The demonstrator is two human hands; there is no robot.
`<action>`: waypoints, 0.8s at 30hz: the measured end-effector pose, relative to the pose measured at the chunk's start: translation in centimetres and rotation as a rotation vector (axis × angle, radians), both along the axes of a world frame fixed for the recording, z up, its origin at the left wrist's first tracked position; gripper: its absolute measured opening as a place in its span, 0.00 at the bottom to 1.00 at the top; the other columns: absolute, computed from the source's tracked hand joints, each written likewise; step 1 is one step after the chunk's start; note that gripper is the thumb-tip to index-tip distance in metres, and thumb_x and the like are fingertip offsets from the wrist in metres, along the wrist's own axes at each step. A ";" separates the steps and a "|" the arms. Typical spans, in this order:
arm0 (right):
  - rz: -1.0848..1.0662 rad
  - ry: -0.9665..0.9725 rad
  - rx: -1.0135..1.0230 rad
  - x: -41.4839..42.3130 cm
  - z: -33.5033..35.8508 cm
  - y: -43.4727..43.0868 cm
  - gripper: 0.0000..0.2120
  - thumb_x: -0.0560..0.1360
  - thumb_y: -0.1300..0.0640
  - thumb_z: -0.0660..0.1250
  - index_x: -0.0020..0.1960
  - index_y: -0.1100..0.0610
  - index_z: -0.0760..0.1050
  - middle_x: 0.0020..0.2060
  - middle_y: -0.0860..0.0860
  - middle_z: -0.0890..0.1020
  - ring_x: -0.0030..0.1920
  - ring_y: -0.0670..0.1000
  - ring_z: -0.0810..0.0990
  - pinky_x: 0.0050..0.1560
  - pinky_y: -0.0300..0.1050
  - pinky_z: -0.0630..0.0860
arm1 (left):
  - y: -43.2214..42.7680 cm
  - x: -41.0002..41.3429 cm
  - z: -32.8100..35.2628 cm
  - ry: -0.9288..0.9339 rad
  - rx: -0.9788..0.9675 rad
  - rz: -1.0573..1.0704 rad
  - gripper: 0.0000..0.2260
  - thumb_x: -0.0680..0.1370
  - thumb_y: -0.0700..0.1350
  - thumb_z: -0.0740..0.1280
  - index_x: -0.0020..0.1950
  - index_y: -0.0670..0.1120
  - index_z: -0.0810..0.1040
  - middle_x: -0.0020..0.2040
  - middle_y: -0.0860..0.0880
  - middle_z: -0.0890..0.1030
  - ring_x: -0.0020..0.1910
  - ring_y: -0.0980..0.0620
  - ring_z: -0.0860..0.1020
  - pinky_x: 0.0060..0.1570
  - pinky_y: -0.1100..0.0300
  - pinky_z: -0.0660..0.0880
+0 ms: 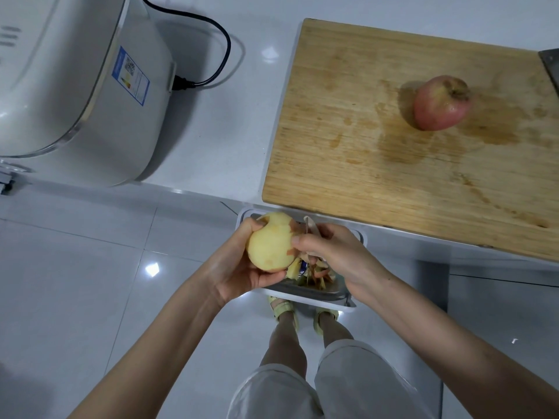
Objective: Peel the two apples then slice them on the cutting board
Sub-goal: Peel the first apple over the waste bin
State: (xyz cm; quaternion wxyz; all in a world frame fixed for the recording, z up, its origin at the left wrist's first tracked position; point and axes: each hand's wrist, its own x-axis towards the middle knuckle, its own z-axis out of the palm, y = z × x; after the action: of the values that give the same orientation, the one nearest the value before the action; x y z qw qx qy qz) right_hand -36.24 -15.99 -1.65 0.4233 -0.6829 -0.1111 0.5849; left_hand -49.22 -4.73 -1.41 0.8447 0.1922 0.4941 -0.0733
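Left hand [239, 267] cups the nearly bare apple [269, 246] over the waste bin [360, 237], just off the counter's [242, 116] front edge; right hand [329, 255] clamps the peeler [310, 229] against a remaining red strip. Wet flesh looks slippery, so grip wide around the sides. The red apple [440, 102] waits unpeeled near the cutting board's [363, 131] far right corner. Peeler blade mostly hidden

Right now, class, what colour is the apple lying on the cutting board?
The apple is reddish-pink; the head view shows it.
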 end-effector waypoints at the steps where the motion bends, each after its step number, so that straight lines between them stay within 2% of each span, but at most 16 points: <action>1: 0.016 0.003 0.001 0.1 0.0 0.0 0.05 0.70 0.55 0.71 0.38 0.54 0.77 0.28 0.45 0.77 0.32 0.46 0.74 0.34 0.41 0.69 | 0.1 -0.1 0.0 0.002 -0.010 0.004 0.21 0.67 0.52 0.67 0.56 0.43 0.76 0.44 0.41 0.81 0.37 0.47 0.82 0.31 0.56 0.80; 4: 0.062 -0.010 -0.001 0.3 -0.1 0.1 0.07 0.70 0.56 0.68 0.33 0.53 0.73 0.27 0.47 0.74 0.33 0.47 0.72 0.37 0.43 0.67 | 0.1 -0.2 0.1 -0.003 -0.030 -0.016 0.20 0.67 0.51 0.66 0.55 0.42 0.76 0.41 0.41 0.81 0.35 0.47 0.81 0.30 0.57 0.80; 6: 0.072 -0.024 -0.026 0.5 -0.2 0.1 0.06 0.66 0.53 0.67 0.33 0.52 0.72 0.29 0.48 0.73 0.35 0.48 0.71 0.40 0.47 0.66 | 0.1 -0.3 0.2 -0.005 -0.046 -0.038 0.19 0.67 0.51 0.64 0.52 0.41 0.76 0.38 0.40 0.81 0.32 0.47 0.80 0.28 0.58 0.79; 8: 0.072 -0.065 -0.065 0.9 -0.3 0.2 0.07 0.62 0.51 0.66 0.33 0.52 0.69 0.32 0.48 0.73 0.37 0.48 0.71 0.40 0.47 0.67 | 0.1 -0.4 0.3 -0.002 -0.069 -0.050 0.19 0.67 0.51 0.64 0.52 0.40 0.76 0.38 0.40 0.80 0.31 0.47 0.79 0.26 0.59 0.78; 9: 0.080 -0.086 -0.080 1.0 -0.4 0.2 0.08 0.61 0.51 0.66 0.34 0.53 0.68 0.32 0.48 0.72 0.37 0.49 0.71 0.39 0.47 0.68 | 0.1 -0.5 0.3 -0.005 -0.091 -0.048 0.20 0.67 0.51 0.63 0.52 0.39 0.76 0.38 0.40 0.80 0.30 0.47 0.79 0.26 0.59 0.78; 11: 0.127 -0.136 -0.113 1.2 -0.8 0.1 0.11 0.60 0.49 0.67 0.36 0.54 0.70 0.32 0.49 0.73 0.36 0.51 0.74 0.38 0.52 0.75 | 0.2 -0.5 0.3 -0.012 -0.134 -0.019 0.20 0.68 0.51 0.63 0.52 0.38 0.76 0.38 0.39 0.80 0.30 0.46 0.79 0.25 0.60 0.78; 12: 0.176 -0.178 -0.140 1.3 -1.0 -0.1 0.15 0.60 0.46 0.69 0.40 0.54 0.72 0.33 0.49 0.76 0.36 0.52 0.77 0.41 0.55 0.79 | 0.2 -0.6 0.2 -0.014 -0.144 0.001 0.20 0.68 0.51 0.63 0.52 0.38 0.76 0.38 0.39 0.80 0.31 0.46 0.79 0.26 0.60 0.78; 14: 0.295 -0.296 -0.169 1.3 -1.2 -0.5 0.29 0.59 0.33 0.68 0.50 0.54 0.73 0.35 0.48 0.81 0.38 0.51 0.83 0.46 0.56 0.81 | 0.3 -0.6 0.1 -0.009 -0.145 0.035 0.19 0.69 0.51 0.64 0.52 0.38 0.76 0.39 0.39 0.80 0.32 0.47 0.79 0.27 0.59 0.79; 15: 0.339 -0.360 -0.160 1.3 -1.2 -0.8 0.35 0.60 0.27 0.64 0.53 0.53 0.71 0.38 0.48 0.83 0.39 0.49 0.84 0.47 0.55 0.80 | 0.4 -0.6 -0.1 -0.003 -0.142 0.048 0.18 0.70 0.51 0.63 0.52 0.38 0.76 0.39 0.40 0.80 0.33 0.48 0.79 0.28 0.58 0.79; 16: 0.362 -0.416 -0.131 1.3 -1.0 -1.1 0.37 0.61 0.23 0.59 0.54 0.52 0.71 0.39 0.48 0.83 0.39 0.48 0.83 0.48 0.53 0.80 | 0.4 -0.6 -0.2 0.005 -0.137 0.058 0.17 0.72 0.51 0.63 0.52 0.38 0.76 0.39 0.41 0.79 0.34 0.48 0.78 0.29 0.58 0.79; 19: 0.365 -0.590 -0.014 1.2 0.1 -1.4 0.29 0.72 0.29 0.47 0.51 0.51 0.73 0.37 0.47 0.80 0.39 0.44 0.79 0.45 0.46 0.73 | 0.4 -0.6 -0.6 0.037 -0.110 0.080 0.15 0.74 0.50 0.61 0.51 0.40 0.76 0.37 0.42 0.79 0.32 0.50 0.78 0.30 0.59 0.80; 21: 0.333 -0.928 0.191 0.4 0.5 -1.0 0.21 0.80 0.42 0.49 0.52 0.52 0.76 0.32 0.45 0.77 0.35 0.45 0.77 0.38 0.42 0.67 | 0.2 -0.5 -0.7 0.051 -0.099 0.085 0.14 0.74 0.50 0.61 0.49 0.40 0.77 0.36 0.43 0.80 0.31 0.50 0.78 0.30 0.59 0.80; 22: 0.321 -1.108 0.282 0.0 0.4 -0.6 0.17 0.80 0.49 0.52 0.51 0.53 0.78 0.31 0.44 0.78 0.34 0.46 0.77 0.36 0.40 0.64 | 0.0 -0.4 -0.7 0.054 -0.097 0.085 0.13 0.75 0.50 0.61 0.48 0.41 0.77 0.36 0.43 0.79 0.32 0.51 0.78 0.30 0.59 0.80; 24: 0.304 -1.360 0.388 -0.7 -0.1 0.2 0.14 0.77 0.55 0.57 0.49 0.55 0.81 0.34 0.46 0.81 0.32 0.49 0.78 0.35 0.41 0.62 | -0.4 0.0 -0.6 0.056 -0.100 0.091 0.13 0.75 0.50 0.61 0.45 0.41 0.78 0.36 0.44 0.79 0.31 0.51 0.77 0.30 0.59 0.79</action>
State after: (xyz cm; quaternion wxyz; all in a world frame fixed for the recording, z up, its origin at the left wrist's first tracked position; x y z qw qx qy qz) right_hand -36.91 -15.81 -1.71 0.2881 -0.7852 -0.5456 0.0530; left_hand -49.17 -5.13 -2.01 0.8416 0.1252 0.5213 -0.0648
